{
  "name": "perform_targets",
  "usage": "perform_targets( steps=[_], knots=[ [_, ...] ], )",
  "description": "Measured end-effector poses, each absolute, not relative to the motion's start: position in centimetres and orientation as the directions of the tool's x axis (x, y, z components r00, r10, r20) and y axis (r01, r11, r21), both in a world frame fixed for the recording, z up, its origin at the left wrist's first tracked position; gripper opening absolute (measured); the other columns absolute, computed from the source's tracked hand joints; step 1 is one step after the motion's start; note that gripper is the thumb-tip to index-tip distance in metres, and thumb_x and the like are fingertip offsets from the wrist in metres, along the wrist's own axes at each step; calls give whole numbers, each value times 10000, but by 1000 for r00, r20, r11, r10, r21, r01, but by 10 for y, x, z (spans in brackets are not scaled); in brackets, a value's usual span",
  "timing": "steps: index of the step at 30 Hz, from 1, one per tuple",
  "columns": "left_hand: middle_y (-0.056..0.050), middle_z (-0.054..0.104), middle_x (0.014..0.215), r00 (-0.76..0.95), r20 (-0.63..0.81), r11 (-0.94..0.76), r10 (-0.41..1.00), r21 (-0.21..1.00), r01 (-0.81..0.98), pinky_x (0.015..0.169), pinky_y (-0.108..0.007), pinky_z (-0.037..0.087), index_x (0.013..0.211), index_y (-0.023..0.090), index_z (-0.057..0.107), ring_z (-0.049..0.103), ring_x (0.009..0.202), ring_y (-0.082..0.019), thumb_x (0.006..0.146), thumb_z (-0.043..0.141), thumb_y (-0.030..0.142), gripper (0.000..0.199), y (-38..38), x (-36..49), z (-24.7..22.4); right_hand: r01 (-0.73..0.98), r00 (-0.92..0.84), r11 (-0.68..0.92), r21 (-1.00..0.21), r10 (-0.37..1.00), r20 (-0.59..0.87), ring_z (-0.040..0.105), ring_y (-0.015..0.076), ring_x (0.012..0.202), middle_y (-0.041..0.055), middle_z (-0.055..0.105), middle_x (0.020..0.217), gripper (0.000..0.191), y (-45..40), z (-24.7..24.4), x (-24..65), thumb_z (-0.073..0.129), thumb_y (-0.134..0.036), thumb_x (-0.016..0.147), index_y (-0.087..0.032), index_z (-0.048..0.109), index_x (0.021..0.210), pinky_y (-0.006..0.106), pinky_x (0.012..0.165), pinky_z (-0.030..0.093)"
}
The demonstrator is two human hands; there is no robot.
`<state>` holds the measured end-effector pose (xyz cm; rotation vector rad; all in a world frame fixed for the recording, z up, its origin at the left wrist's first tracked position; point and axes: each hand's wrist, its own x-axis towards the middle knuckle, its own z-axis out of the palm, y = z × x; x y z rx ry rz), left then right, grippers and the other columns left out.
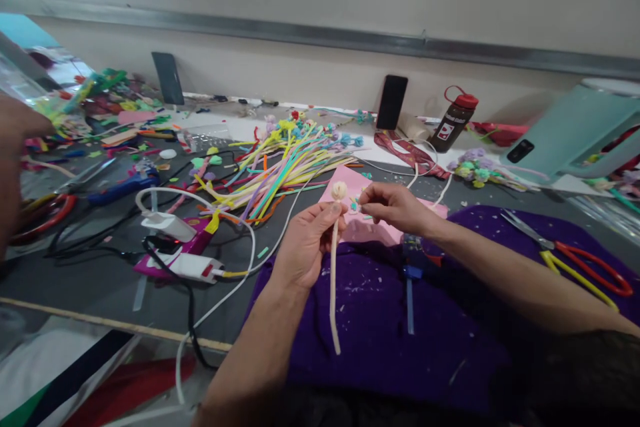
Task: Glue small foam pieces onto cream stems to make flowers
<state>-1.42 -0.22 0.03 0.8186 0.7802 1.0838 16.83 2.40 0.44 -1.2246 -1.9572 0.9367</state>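
Note:
My left hand [313, 237] pinches a cream craft flower just below its round head [339, 191]. Its long pale stem [333, 300], like a pipe cleaner, hangs down past my fingers. To the right, my right hand [395, 207] is closed, thumb against fingertips, close above a pink sheet [373, 230]. Whatever it may hold is too small to make out. Small teal and pale pieces [354, 205] lie on the sheet by my right fingertips. A purple cloth [360, 327] spreads beneath both hands, and a blue glue gun [413, 272] rests on it.
Behind the hands lies a bundle of coloured pipe cleaners [280, 173]. Red-and-yellow scissors [575, 253] are on the cloth at right. A power strip [175, 250] with chargers and cables sits left. A bottle [453, 123], phone [391, 103] and teal container [570, 127] stand behind. Another person's arm [20, 127] enters left.

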Motion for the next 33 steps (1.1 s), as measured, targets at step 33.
perform_targets(
  steps=[33],
  knots=[
    [25,587,604,339,-299,394,892,881,-261,361,-131,291,776,149,645,444,425,-22,686,665,346,217,-8,16,-19,44,-217,141,-989,968,128,471,74,564,-22,528,658,87,-18,-3,189,574,-229,753,-158,598,797,203,506,368]
  ],
)
